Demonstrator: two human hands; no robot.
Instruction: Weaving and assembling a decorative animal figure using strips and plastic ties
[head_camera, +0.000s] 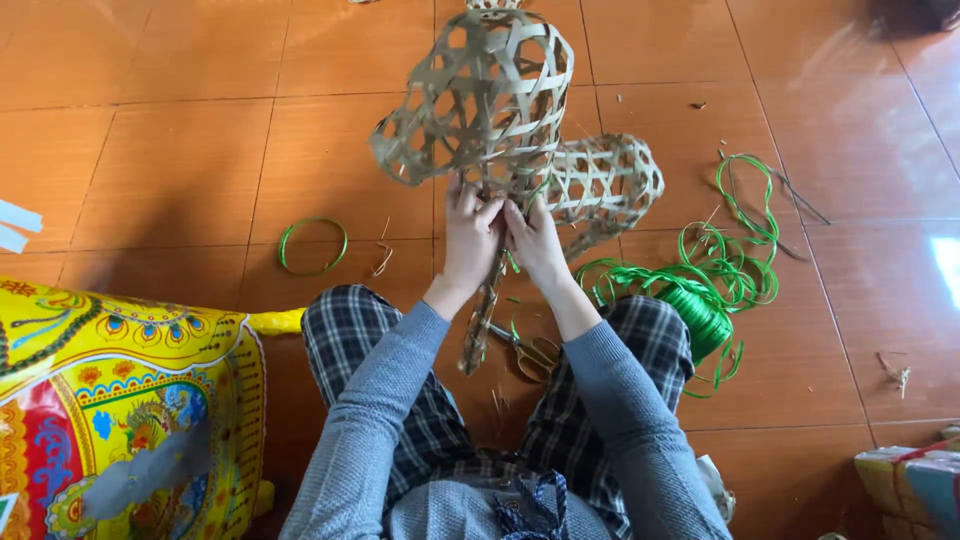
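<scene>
A woven bamboo lattice frame (480, 95), shaped like a head with a narrow neck, stands upright in front of me. My left hand (470, 235) and my right hand (535, 240) both grip its neck just below the wide part, fingers closed around the strips. A green plastic cord runs between my hands at the neck. A second woven bamboo piece (605, 180) lies on the floor just behind my right hand. Scissors (530, 352) lie on the floor between my knees.
A spool of green cord (695, 315) with loose loops (745, 215) lies to the right on the orange tiled floor (200, 150). A green ring (312, 246) lies to the left. A bright yellow painted figure (110, 400) fills the lower left. Stacked coloured items (915, 480) sit lower right.
</scene>
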